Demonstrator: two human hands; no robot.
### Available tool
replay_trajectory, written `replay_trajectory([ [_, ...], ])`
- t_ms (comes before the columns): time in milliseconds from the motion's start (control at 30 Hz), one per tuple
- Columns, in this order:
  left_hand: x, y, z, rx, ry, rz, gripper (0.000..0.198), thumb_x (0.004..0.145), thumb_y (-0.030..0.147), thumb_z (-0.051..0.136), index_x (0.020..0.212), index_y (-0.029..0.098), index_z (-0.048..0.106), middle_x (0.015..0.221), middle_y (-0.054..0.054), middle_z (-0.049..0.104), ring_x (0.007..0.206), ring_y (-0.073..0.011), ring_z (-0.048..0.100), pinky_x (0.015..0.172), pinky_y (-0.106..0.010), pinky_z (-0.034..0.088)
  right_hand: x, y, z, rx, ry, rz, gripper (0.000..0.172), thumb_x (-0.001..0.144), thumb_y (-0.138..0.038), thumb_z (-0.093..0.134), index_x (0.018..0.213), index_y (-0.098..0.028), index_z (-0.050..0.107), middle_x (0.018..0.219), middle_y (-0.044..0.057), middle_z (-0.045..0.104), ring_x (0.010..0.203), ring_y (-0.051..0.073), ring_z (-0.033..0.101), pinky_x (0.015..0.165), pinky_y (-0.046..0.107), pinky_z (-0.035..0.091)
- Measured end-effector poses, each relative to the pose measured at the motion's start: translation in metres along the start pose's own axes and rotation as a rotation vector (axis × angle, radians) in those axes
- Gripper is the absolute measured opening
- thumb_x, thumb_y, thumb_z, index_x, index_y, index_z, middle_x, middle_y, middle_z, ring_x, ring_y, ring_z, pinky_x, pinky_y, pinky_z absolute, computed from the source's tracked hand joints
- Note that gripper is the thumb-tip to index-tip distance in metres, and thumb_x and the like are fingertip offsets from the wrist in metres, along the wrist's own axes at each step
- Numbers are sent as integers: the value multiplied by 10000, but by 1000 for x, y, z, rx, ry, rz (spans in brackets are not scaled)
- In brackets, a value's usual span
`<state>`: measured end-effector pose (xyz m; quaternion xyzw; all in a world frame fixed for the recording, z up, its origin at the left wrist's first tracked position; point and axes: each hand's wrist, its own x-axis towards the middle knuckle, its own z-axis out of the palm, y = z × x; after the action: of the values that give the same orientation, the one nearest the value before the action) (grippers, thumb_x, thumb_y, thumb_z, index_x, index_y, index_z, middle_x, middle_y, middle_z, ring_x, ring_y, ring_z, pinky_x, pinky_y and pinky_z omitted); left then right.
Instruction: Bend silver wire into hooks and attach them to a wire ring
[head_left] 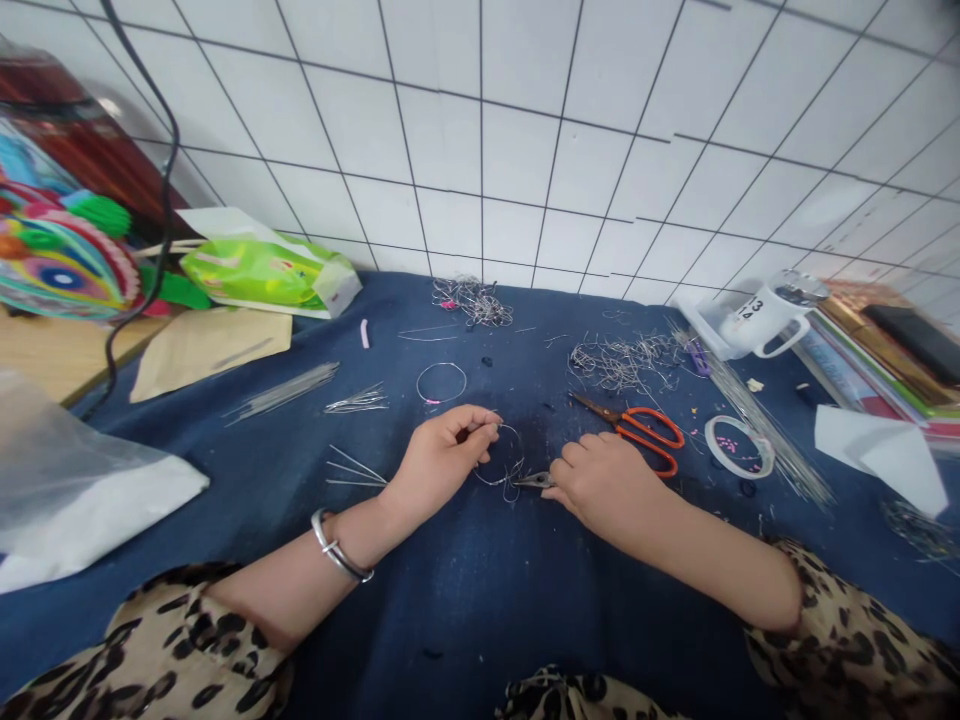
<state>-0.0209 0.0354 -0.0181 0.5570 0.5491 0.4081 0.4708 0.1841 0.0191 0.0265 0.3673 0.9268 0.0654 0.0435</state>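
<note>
My left hand (450, 452) pinches the upper edge of a thin wire ring (519, 445) between thumb and fingers. My right hand (600, 487) is wrapped round a pair of pliers (534, 480), whose narrow jaws point left and meet a tangle of wire ends at the ring's lower right. Its handles are hidden in my palm. Just beyond my left hand lies another wire ring (442, 366) with a small pink piece on its near edge. Orange-handled scissors (637, 422) rest on the blue cloth behind my right hand.
Wire bundles (289, 390) and short wire pieces (356, 398) lie left. Tangled wire heaps (626, 360) sit at the back and right. A round dish (739, 447) holds pink bits, near long wires (780, 450) and a white mug (765, 318). A plastic bag (90, 480) stands far left.
</note>
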Motion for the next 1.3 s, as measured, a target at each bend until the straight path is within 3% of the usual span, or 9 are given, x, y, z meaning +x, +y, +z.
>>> replay_trajectory([
  [333, -1, 7, -1, -46, -96, -6, 176, 776, 285, 557, 900, 174, 614, 722, -7, 606, 566, -96, 525, 552, -220, 432, 5, 32, -3, 334, -37, 19, 380, 850, -499, 424, 718, -170, 561, 698, 18, 570, 680, 131, 515, 588, 240, 281],
  [433, -4, 15, 4, -153, -138, -8, 173, 778, 294, 566, 878, 162, 614, 671, -3, 596, 555, -95, 518, 539, -215, 424, 8, 36, -16, 549, -62, -29, 380, 846, -495, 432, 718, -167, 575, 702, 6, 565, 663, 110, 507, 582, 217, 298],
  [633, -5, 41, 17, -438, -139, -59, 190, 786, 310, 576, 896, 155, 589, 844, -57, 648, 563, -88, 539, 513, -209, 418, 15, 53, -30, 1051, -218, 20, 362, 789, -496, 510, 697, -156, 597, 586, -37, 469, 548, 74, 434, 513, 192, 307],
  [800, 5, 61, 24, -515, -132, -47, 179, 772, 290, 603, 883, 149, 594, 789, -37, 629, 545, -71, 517, 495, -190, 399, 16, 74, -25, 1446, -315, 91, 361, 774, -489, 532, 751, -143, 631, 557, -36, 467, 519, 69, 425, 524, 198, 366],
  [967, 19, 60, 31, -501, -109, -35, 182, 759, 290, 617, 875, 150, 605, 789, -38, 627, 532, -60, 492, 495, -187, 384, 20, 85, -8, 1715, -306, 118, 355, 775, -472, 534, 712, -129, 603, 507, -40, 472, 454, 59, 412, 471, 195, 325],
  [1133, 26, 49, 32, -496, -106, -58, 157, 739, 274, 633, 836, 155, 599, 772, -36, 635, 527, -63, 479, 499, -193, 371, 25, 86, 5, 1790, -298, 195, 352, 771, -471, 533, 693, -132, 587, 478, -54, 451, 427, 58, 395, 456, 199, 307],
  [1300, 26, 38, 30, -472, -44, -47, 73, 732, 216, 618, 756, 155, 586, 671, 10, 600, 501, -49, 448, 478, -175, 326, 27, 79, 7, 1648, -282, 212, 338, 786, -457, 516, 719, -136, 596, 506, -47, 462, 463, 61, 409, 474, 192, 314],
])
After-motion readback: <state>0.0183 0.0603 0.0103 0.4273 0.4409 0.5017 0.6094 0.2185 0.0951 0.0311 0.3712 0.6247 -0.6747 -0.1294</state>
